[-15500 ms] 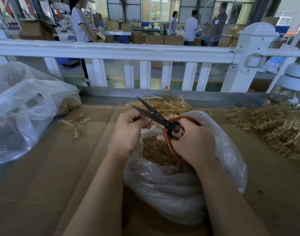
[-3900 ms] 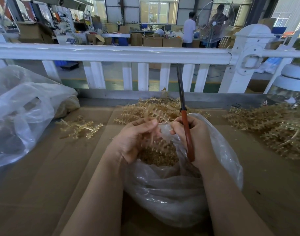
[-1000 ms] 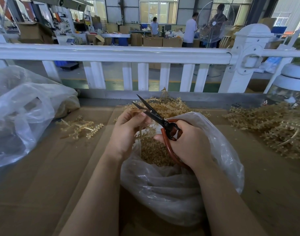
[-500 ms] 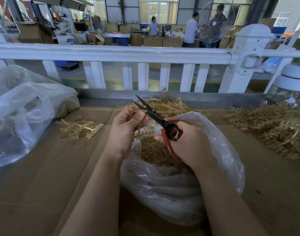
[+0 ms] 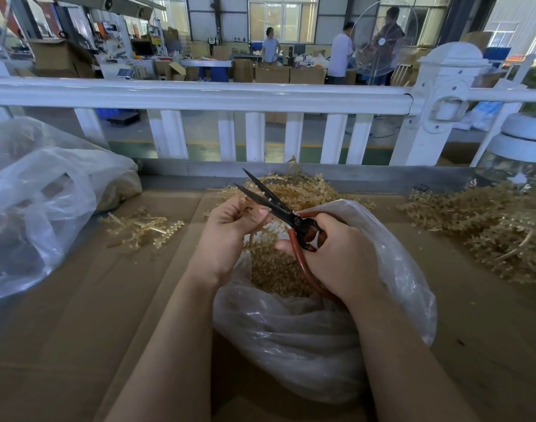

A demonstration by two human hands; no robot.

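The left hand is pinching a golden plastic sprig over the clear plastic bag, mid-surface. The right hand is gripping red-handled black scissors. Their parted blades are pointing to the far left corner, right beside the sprig.

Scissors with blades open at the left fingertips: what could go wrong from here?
The scissors, blades open, sit right beside the fingertips of the left hand pinching the gold sprig; closing could nick a finger. Cut pieces may miss the clear bag under the hands and scatter on the cardboard.
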